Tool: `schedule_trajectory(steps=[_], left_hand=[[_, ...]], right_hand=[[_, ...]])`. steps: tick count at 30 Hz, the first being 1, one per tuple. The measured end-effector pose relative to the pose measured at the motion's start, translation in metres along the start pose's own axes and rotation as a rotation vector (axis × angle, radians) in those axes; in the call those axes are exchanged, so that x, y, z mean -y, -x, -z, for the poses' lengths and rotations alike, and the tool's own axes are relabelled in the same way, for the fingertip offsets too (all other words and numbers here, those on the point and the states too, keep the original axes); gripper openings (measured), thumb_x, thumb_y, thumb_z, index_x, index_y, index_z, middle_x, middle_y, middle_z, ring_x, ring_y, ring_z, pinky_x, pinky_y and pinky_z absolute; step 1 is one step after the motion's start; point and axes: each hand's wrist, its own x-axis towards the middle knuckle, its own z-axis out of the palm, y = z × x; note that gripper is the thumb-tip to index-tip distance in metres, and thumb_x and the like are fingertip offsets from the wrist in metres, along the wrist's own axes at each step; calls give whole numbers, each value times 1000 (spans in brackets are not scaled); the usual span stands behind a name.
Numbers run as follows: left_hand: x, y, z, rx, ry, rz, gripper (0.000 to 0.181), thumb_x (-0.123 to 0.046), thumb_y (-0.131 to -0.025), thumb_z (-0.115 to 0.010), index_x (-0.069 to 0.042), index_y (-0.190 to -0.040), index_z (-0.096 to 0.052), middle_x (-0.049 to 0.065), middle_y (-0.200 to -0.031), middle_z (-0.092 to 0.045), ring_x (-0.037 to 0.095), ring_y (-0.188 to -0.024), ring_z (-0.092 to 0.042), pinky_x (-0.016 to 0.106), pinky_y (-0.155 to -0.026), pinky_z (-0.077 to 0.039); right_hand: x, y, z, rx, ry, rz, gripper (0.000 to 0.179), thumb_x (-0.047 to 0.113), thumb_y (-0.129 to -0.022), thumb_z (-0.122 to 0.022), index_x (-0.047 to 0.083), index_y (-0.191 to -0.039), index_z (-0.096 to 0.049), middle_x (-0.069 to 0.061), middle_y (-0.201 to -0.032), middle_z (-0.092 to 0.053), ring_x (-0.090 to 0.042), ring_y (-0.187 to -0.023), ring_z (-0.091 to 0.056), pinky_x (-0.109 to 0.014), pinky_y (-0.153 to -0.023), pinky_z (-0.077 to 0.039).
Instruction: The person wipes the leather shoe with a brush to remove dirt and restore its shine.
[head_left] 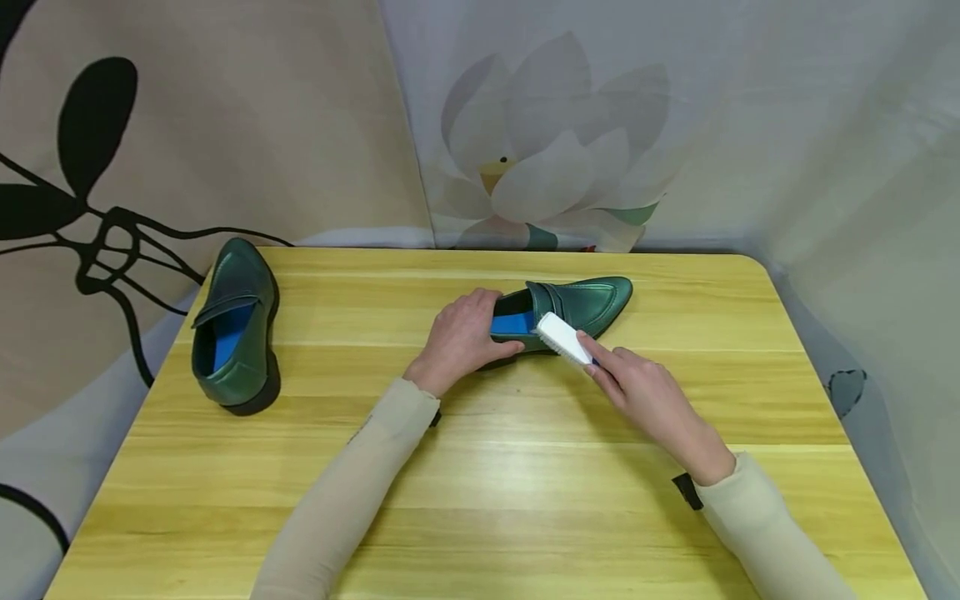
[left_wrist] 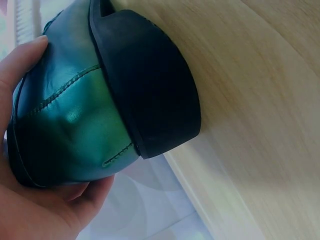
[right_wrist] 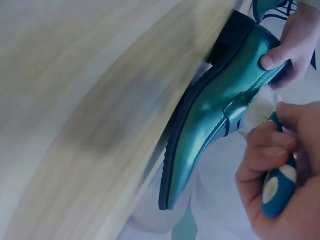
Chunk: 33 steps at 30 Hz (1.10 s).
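A green loafer [head_left: 592, 302] with a blue insole and black heel lies with its toe to the right near the table's far side. My left hand [head_left: 467, 333] grips it round the heel end, thumb on the near side; the heel block [left_wrist: 155, 85] shows in the left wrist view. In my right hand [head_left: 654, 398] is a white-headed brush [head_left: 562, 337], its head over the near edge of the shoe's opening. The right wrist view shows fingers curled round its blue and white handle [right_wrist: 281, 187].
The other green loafer [head_left: 238, 333] stands at the table's left edge, toe pointing away. A wooden table [head_left: 510, 500] lies beneath everything. Behind it hangs a pale curtain [head_left: 315, 108] with leaf and flower prints.
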Motion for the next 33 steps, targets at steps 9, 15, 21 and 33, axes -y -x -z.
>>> schedule_trajectory(steps=[9,15,21,33], left_hand=[[0,1,0,14,5,5,86,-57,-83,-82,-3,-144,-55,14,-137,-61,30,-114,-62,48,-99,-53],[0,1,1,10,-4,-5,86,-57,-84,-82,-3,-144,-55,15,-136,-62,30,-113,-62,47,-98,-53],[-1,1,2,20,0,-16,85,-55,-85,-82,-2,-144,-54,15,-136,-61,30,-112,-62,46,-98,-53],[1,1,1,9,-2,-17,86,-56,-84,-82,-2,-144,-55,15,-136,-62,30,-113,-63,46,-98,-53]], right_hand=[[-2,-6,-4,-56,-70,-125,50,14,-107,-59,7,-155,-48,-14,-87,-68,-25,-69,-56,-41,-62,-48],[-3,-42,-5,-26,-73,-190,48,22,-110,-54,7,-155,-48,-22,-108,-73,-32,-76,-62,-47,-66,-50],[-4,-82,-2,59,-57,-247,47,24,-111,-50,7,-155,-48,-22,-104,-71,-29,-64,-56,-41,-57,-44],[-2,-50,5,128,-23,-227,50,22,-111,-51,5,-158,-43,-22,-97,-71,-28,-68,-58,-43,-63,-49]])
